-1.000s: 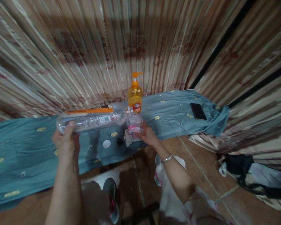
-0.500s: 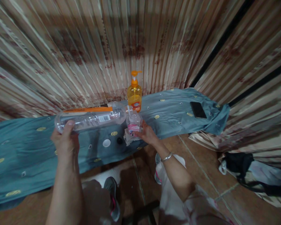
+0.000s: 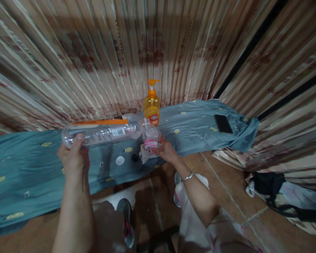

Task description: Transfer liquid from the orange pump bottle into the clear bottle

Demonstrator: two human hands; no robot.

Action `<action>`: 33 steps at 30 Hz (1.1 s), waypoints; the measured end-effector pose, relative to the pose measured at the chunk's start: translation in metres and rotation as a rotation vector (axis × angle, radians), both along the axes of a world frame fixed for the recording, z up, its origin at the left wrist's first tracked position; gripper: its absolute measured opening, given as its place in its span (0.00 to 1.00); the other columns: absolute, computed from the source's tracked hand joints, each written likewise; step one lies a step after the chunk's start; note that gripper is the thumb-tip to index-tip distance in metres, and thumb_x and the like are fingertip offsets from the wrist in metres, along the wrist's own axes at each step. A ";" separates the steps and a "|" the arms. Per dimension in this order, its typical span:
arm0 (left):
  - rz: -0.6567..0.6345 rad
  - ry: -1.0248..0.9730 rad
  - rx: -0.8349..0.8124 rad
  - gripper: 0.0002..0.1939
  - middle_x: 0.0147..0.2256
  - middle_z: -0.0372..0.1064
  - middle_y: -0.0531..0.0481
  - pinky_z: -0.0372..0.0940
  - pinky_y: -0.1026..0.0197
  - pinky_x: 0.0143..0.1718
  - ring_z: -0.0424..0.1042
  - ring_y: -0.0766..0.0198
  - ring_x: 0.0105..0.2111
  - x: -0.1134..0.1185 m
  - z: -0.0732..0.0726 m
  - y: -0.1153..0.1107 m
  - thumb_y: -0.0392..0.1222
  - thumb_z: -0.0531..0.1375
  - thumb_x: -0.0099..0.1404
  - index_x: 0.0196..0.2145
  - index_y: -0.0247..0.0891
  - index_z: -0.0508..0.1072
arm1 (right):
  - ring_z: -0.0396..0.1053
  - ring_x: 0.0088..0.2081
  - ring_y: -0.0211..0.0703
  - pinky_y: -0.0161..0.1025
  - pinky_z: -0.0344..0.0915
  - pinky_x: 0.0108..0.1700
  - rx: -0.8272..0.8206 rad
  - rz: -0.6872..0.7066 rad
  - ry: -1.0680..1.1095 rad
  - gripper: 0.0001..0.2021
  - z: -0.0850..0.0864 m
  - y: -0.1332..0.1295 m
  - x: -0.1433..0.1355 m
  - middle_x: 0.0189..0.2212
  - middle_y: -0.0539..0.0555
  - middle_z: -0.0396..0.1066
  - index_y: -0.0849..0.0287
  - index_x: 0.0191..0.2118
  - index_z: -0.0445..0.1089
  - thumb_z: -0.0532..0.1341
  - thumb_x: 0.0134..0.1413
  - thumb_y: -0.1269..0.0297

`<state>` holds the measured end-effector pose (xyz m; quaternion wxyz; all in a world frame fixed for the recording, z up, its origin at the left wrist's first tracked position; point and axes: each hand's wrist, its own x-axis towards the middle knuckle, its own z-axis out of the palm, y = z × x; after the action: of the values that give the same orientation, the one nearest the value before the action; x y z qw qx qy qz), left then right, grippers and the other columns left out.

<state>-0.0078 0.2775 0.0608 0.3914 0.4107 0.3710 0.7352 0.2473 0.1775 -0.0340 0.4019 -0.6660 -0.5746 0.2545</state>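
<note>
My left hand [image 3: 74, 151] is wrapped round the base of a large clear bottle [image 3: 102, 135] with an orange strip, which lies nearly level in the air. Its neck points right and meets the mouth of a small clear bottle [image 3: 151, 136] with a pink label. Fingers of my right hand [image 3: 164, 149] hold that small bottle upright. Below it is a crumpled pale cloth [image 3: 145, 157]. Just behind stands an orange pump bottle [image 3: 151, 105] with amber liquid. A white cap [image 3: 120, 160] and a black cap [image 3: 134, 157] lie on the blue cloth.
A blue patterned cloth [image 3: 189, 123] covers the long narrow surface. On its right part lies a black phone [image 3: 223, 124]. Pleated curtains [image 3: 94, 63] hang behind. Dark and pale fabric [image 3: 271, 186] lies on the tiled floor at the right.
</note>
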 end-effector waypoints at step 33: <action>0.021 0.076 0.024 0.17 0.25 0.68 0.55 0.68 0.55 0.44 0.69 0.66 0.29 0.002 0.003 -0.001 0.46 0.69 0.38 0.25 0.34 0.73 | 0.73 0.40 0.48 0.40 0.67 0.40 -0.001 -0.013 0.017 0.30 -0.008 0.002 0.001 0.40 0.56 0.75 0.61 0.54 0.61 0.64 0.48 0.52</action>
<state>-0.0062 0.2767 0.0633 0.3646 0.4391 0.3811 0.7273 0.2479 0.1796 -0.0422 0.4080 -0.6677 -0.5669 0.2576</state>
